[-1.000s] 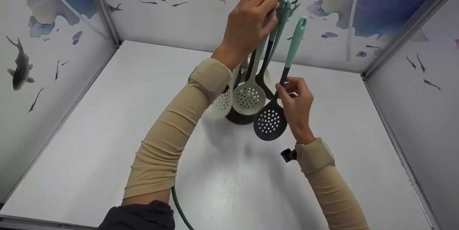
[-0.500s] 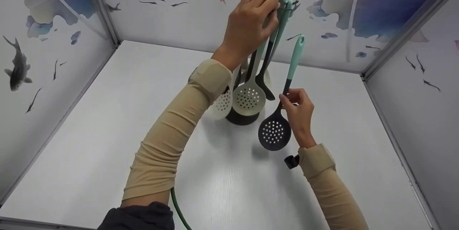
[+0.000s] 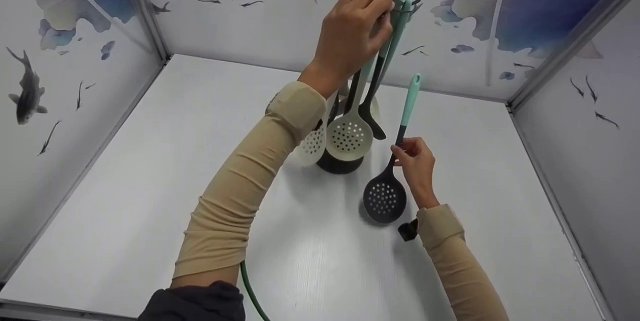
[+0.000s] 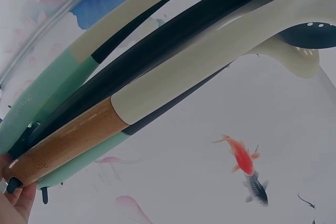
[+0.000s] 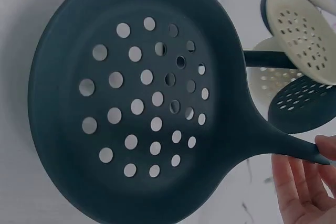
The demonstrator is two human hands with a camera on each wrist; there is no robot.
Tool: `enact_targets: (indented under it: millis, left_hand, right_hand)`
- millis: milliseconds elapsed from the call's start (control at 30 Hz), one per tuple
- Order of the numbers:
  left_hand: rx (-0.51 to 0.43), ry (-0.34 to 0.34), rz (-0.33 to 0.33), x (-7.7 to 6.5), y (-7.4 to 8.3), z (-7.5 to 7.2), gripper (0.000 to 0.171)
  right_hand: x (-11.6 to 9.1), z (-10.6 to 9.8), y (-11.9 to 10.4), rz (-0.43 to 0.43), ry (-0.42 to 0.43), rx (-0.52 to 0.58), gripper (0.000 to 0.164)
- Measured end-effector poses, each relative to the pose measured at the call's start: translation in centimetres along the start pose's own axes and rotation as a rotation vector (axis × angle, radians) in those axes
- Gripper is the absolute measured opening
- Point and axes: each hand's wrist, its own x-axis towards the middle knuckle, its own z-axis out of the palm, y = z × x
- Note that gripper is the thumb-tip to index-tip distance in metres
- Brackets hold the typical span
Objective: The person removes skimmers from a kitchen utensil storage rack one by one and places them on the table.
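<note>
My right hand (image 3: 419, 166) pinches the dark neck of a slotted skimmer (image 3: 369, 198) with a mint-green handle. The skimmer stands handle up, its perforated bowl low over the white table beside its own shadow. Up at the back, my left hand (image 3: 352, 23) grips the top of a utensil stand with a round black base (image 3: 340, 166). Around it hang several utensils, among them a cream skimmer (image 3: 350, 153). In the left wrist view, fingertips (image 4: 21, 203) show behind the end of a brown-handled utensil (image 4: 68, 142), beside small dark hooks; the rest of that hand is hidden.
The white table (image 3: 150, 186) is enclosed by panels printed with fish and flowers (image 3: 240, 26). Metal frame strips (image 3: 550, 201) edge it. A green cable (image 3: 250, 291) runs by the left elbow. In the right wrist view, hanging utensils (image 5: 299, 35) appear beyond the skimmer's bowl.
The right hand has moved down and toward the person with the dark skimmer, away from the stand. The left hand has kept its grip at the top of the stand.
</note>
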Motion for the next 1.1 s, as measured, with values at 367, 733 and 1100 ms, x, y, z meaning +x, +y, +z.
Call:
enact_targets:
  millis: [367, 733, 1100]
  left_hand:
    - [-0.027, 0.018, -0.004, 0.0, -0.2, 0.0, 0.031]
    - [-0.008, -0.004, -0.008, 0.0, 0.0, -0.1, 0.032]
    - [0.007, -0.028, -0.007, 0.0, 0.0, -0.2, 0.033]
  right_hand:
    - [0.6, 0.9, 2.4, 0.188, -0.118, -0.051, 0.033]
    - [0.6, 0.8, 3.6, 0.246, -0.364, -0.095, 0.059]
    - [0.5, 0.6, 4.7, 0.283, -0.534, -0.248, 0.05]
